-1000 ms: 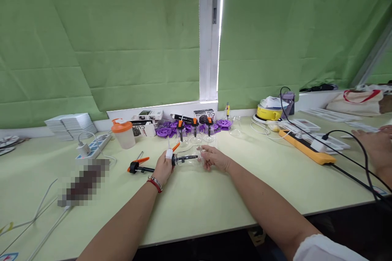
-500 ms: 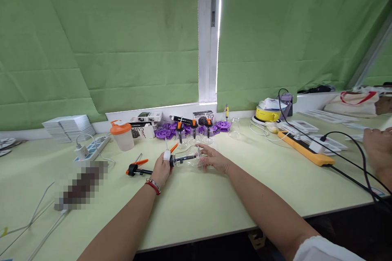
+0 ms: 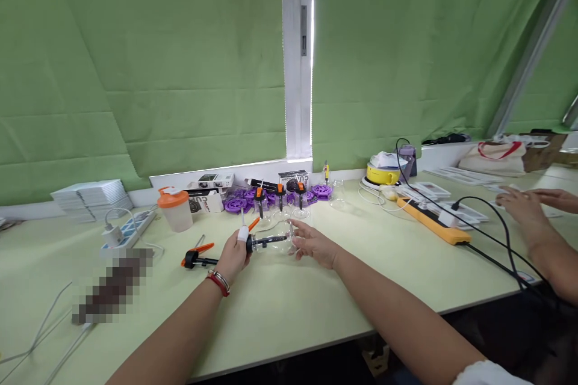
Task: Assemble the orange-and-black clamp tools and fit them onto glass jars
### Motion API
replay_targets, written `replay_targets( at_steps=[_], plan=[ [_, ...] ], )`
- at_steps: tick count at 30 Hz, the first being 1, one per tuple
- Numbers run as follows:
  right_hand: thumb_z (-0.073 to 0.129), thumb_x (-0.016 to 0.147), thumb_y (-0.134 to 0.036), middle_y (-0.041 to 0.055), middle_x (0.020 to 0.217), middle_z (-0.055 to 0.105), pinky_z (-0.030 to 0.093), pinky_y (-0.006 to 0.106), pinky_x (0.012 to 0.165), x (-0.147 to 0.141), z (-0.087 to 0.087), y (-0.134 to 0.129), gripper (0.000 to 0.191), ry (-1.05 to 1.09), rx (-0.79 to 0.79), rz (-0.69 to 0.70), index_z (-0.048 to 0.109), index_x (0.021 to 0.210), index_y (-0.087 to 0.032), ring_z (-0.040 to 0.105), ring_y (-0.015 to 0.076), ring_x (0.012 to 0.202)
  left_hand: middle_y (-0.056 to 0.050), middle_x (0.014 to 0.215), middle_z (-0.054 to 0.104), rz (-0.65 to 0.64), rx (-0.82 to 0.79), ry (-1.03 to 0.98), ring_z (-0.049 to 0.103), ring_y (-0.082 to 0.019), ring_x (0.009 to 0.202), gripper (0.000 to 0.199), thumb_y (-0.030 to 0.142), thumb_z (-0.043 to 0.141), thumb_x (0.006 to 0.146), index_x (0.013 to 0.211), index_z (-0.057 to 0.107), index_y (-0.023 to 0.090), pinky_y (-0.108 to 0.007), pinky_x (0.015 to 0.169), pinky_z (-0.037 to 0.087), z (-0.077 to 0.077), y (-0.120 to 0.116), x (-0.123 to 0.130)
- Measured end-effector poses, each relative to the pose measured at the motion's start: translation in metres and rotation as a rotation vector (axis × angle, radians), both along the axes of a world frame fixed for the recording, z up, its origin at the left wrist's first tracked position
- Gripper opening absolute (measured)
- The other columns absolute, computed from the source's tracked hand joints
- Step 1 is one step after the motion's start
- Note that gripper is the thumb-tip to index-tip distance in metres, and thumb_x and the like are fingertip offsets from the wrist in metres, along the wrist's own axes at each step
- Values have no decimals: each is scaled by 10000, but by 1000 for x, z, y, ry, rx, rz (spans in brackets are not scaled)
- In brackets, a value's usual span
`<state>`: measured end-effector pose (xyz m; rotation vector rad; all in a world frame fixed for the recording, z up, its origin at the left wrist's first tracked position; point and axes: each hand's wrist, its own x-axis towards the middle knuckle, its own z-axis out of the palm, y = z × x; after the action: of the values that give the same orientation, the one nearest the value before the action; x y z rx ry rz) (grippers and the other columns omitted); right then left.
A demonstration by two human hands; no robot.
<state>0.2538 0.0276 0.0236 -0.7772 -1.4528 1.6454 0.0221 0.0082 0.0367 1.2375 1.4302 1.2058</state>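
A clear glass bottle lies sideways between my hands, a black rod inside it. My left hand, closed, grips its black cap end, from which an orange lever sticks up; a white wrap is on a finger. My right hand has its fingers curled round the bottle's wide glass end. On the table left of my left hand lies a loose black pump top with an orange lever. Beyond my hands stand glass bottles with black and orange tops, beside purple discs.
An orange-lidded shaker, white boxes and a power strip are at the left. To the right lie an orange power strip, a yellow pot and black cables. Another person's hands are at far right.
The view has shifted slightly, moving most things left in the picture. My hands keep their hold on the bottle. More of the other person's hands shows at the right.
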Motion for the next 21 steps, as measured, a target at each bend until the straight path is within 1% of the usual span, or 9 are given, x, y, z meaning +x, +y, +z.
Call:
replay_targets(
  at_steps=[3, 6, 8, 11, 13, 16, 18, 19, 21],
  plan=[
    [720, 717, -384, 101, 1290, 424, 478, 249, 559, -1, -11, -13, 695, 33, -53, -20, 415, 1335, -294, 657, 140, 748, 65, 542, 399, -22, -34, 15, 364, -81, 421, 468, 652, 349, 817, 795, 470, 201, -181, 393, 229, -4, -11, 2],
    [708, 720, -371, 91, 1277, 460, 428, 215, 483, -3, -21, -18, 655, 62, -77, -36, 433, 1308, -284, 657, 131, 716, 64, 548, 394, -7, -52, -11, 367, -84, 424, 477, 653, 356, 813, 810, 485, 194, -190, 397, 240, -14, -16, 4],
    [695, 726, -383, 79, 1168, 537, 372, 198, 422, -5, -25, -18, 624, 60, -72, -49, 447, 1283, -255, 644, 115, 638, 55, 575, 408, 24, -59, -33, 388, -88, 448, 491, 656, 356, 811, 834, 502, 188, -193, 410, 266, -23, -17, 4],
    [653, 750, -462, 37, 909, 618, 282, 186, 353, -8, -29, -13, 529, 2, -52, -68, 502, 1185, -202, 568, 80, 477, 49, 606, 409, 40, -21, -23, 404, -93, 489, 503, 671, 358, 803, 827, 504, 190, -200, 434, 310, -35, -15, 3],
    [578, 783, -560, 18, 754, 621, 227, 180, 327, -11, -32, -10, 468, -56, -48, -98, 555, 1027, -162, 494, 60, 397, 54, 608, 391, 11, 59, 11, 385, -92, 498, 494, 672, 368, 804, 803, 494, 195, -201, 438, 314, -40, -15, 2],
    [439, 811, -678, 12, 604, 584, 176, 178, 309, -14, -35, -7, 547, -127, -28, -141, 543, 793, -142, 417, 48, 343, 57, 599, 378, -12, 127, 29, 364, -93, 494, 486, 671, 353, 815, 788, 480, 203, -201, 431, 304, -43, -16, 2],
    [412, 814, -698, 16, 585, 569, 197, 179, 310, -13, -36, -8, 576, -135, -10, -139, 541, 767, -138, 438, 59, 359, 55, 601, 387, -3, 115, 14, 371, -96, 493, 484, 672, 343, 820, 794, 476, 207, -203, 430, 307, -43, -16, 2],
    [426, 812, -692, 25, 611, 577, 232, 180, 318, -12, -35, -9, 574, -124, -8, -124, 558, 802, -133, 481, 75, 397, 53, 605, 396, 3, 107, 10, 377, -98, 494, 484, 672, 344, 819, 800, 477, 208, -204, 430, 309, -43, -16, 2],
    [523, 794, -637, 62, 775, 618, 342, 190, 371, -7, -33, -12, 542, -74, -8, -76, 582, 1001, -139, 589, 118, 546, 50, 612, 405, 20, 107, 15, 385, -100, 498, 484, 671, 350, 817, 809, 484, 206, -206, 431, 310, -44, -14, 1]
  ],
)
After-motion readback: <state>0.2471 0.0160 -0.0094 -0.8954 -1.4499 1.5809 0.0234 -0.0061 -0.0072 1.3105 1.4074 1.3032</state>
